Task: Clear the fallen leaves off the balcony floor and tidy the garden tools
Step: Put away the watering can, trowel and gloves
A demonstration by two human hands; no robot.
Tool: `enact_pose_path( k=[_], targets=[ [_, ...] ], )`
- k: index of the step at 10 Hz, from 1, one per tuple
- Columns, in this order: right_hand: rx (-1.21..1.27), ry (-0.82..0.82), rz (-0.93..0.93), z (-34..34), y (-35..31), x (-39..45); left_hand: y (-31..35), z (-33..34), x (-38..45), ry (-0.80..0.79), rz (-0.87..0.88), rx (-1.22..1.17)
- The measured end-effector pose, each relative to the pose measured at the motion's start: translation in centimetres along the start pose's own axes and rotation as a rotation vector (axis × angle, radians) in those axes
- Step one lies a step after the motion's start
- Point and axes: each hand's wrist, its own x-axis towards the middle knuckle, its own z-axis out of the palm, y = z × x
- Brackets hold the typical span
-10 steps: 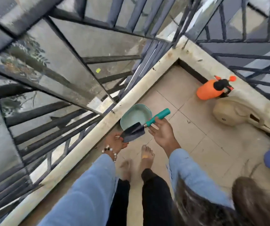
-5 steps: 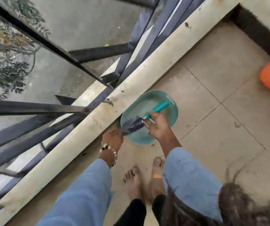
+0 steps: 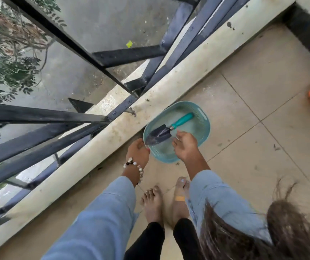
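a: while the left hand (image 3: 138, 151) grips the near rim of the teal basket (image 3: 204, 119), what does the right hand (image 3: 185, 146) do?
b: it hovers over the basket, fingers loosely spread, holding nothing.
a: and the trowel (image 3: 166, 131)?
b: it lies inside the basket, on the tiled floor (image 3: 253, 156) beside the ledge (image 3: 169, 91).

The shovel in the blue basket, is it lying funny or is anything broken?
Nothing looks broken. The trowel lies slantwise inside the teal basket, blade toward the left hand at the rim. Only small dark bits of debris dot the floor tiles.
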Motion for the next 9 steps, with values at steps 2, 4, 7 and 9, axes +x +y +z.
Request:
enact_pose_path(
  k=[2,4,7,9],
  targets=[
    [0.01,-0.039,-0.012,-2.1,-1.3,-11.9,2.7,-3.6,-8.6,-0.08,-0.023,0.015],
    [-0.156,-0.079,-0.068,-3.6,-2.4,-26.9,7.3,-8.9,-23.3,-0.088,-0.032,-0.022],
    [-0.895,-0.246,-0.263,-2.9,-2.8,-46.4,4.1,-17.0,-42.0,0.098,0.081,-0.018],
    [-1.547,-0.401,-0.523,-2.2,1.0,-52.2,-3.2,-19.2,-49.6,0.258,0.018,-0.155]
  ],
)
